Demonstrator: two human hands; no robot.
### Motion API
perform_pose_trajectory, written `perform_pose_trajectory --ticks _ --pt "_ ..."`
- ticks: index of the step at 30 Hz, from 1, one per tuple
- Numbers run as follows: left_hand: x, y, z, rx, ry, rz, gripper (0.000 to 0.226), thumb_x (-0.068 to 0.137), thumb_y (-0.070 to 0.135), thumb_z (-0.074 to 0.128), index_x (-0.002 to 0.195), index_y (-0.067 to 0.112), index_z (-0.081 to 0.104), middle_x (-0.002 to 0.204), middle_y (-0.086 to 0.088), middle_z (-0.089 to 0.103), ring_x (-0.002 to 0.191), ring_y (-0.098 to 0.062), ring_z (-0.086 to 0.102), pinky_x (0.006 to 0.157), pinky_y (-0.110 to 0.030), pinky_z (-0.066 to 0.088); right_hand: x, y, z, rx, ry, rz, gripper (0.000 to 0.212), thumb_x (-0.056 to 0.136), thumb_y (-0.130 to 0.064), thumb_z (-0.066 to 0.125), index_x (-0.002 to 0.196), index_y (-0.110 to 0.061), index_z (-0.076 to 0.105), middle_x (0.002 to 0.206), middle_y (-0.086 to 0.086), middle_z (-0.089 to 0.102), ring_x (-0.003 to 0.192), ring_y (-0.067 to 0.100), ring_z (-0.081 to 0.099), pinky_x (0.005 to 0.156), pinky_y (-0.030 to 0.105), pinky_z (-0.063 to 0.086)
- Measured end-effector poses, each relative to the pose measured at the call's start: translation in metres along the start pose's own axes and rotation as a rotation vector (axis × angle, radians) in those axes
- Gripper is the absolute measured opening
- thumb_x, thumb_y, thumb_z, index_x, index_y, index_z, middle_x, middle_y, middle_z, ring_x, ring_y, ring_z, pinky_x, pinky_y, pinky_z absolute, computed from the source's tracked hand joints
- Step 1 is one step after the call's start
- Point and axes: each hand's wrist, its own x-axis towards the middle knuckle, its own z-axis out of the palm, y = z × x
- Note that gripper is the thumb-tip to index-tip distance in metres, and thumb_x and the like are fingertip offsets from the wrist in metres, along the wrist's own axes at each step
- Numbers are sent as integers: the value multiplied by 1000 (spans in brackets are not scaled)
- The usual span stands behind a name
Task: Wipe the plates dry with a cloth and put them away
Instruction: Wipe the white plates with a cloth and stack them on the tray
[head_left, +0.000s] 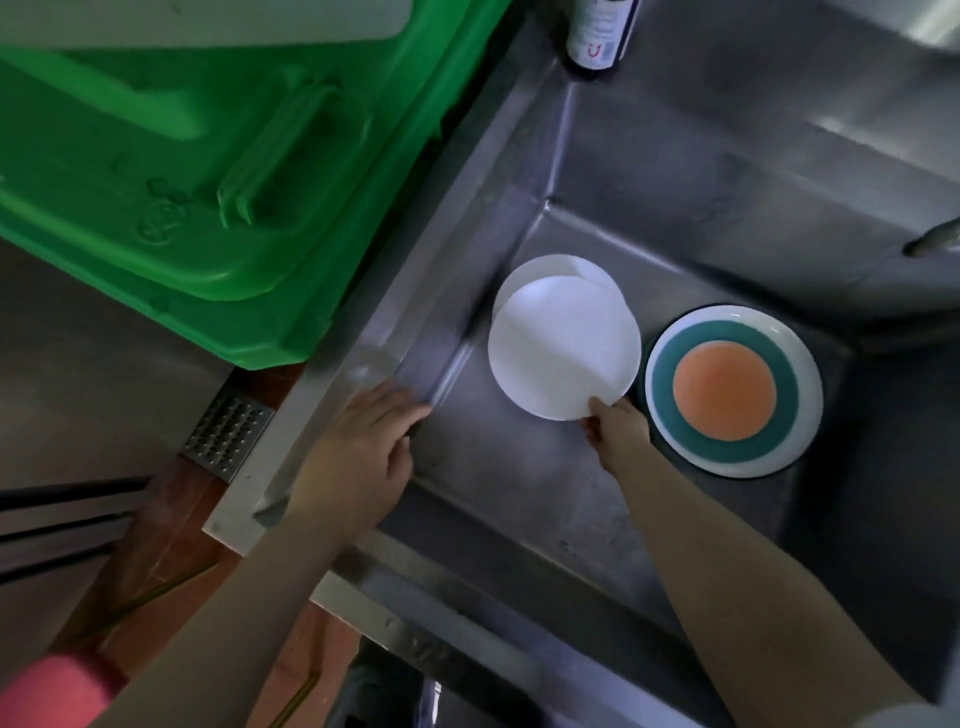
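White plate (563, 348) in the sink (701, 218), its edge pinched by my right hand (615, 434), stacked over another; left hand (358, 452) rests relaxed on the rim. Wet china, thin grip: could slip and crack the striped plate (733, 391) beside it.

Bare steel sink floor (519, 493) lies open nearside; stacked white plates (563, 348) and an orange-centred, teal-ringed plate (732, 389) crowd the far corner walls.

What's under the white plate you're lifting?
Another white plate lies under the top white plate, pinched by the right hand; only its far rim shows. Anything beneath is hidden.
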Motion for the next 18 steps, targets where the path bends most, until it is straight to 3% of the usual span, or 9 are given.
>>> perform_pose_trajectory --ticks 4,7,9,12,15,18 --pt "-4 1 -4 -49 19 22 40 85 -1 63 123 10 63 133 -10 58 131 -26 47 108 -46 38 -36 -7 -17 37 -50 -150 15 90 -5 59 81 -14 65 69 6 57 54 16 44 58 30 43" --pt "-5 4 -9 -82 5 -40 40 91 11 59 131 20 58 143 1 50 135 -15 41 111 -25 23 -71 -19 -30 17 -77 -268 9 91 -4 56 87 -1 63 68 9 50 55 16 40 54 31 36" --pt "-5 6 -13 -135 10 -51 43 94 16 57 135 21 53 146 3 45 136 -14 38 106 -20 20 -98 -27 -40 -8 -43 -350 17 90 -4 56 97 12 55 70 12 50 59 20 41 57 34 37" --pt "0 13 -25 -258 16 -30 47 93 18 60 138 18 49 145 -1 46 135 -20 41 108 -27 28 -146 -32 -56 -111 28 -521 11 90 -10 60 90 -1 65 60 6 61 54 16 54 66 39 48" --pt "6 24 -39 -409 13 -29 54 92 26 61 142 21 42 141 1 50 126 -18 50 101 -31 38 -194 -31 -70 -164 54 -683 11 91 -17 61 82 -18 67 71 7 67 65 17 61 74 42 53" --pt "13 40 -57 -570 45 -17 56 90 34 62 141 25 40 117 13 59 104 -5 60 89 -28 44 -238 -33 -77 -146 72 -849 15 91 -14 60 78 -18 66 70 -1 66 61 11 58 66 31 53"
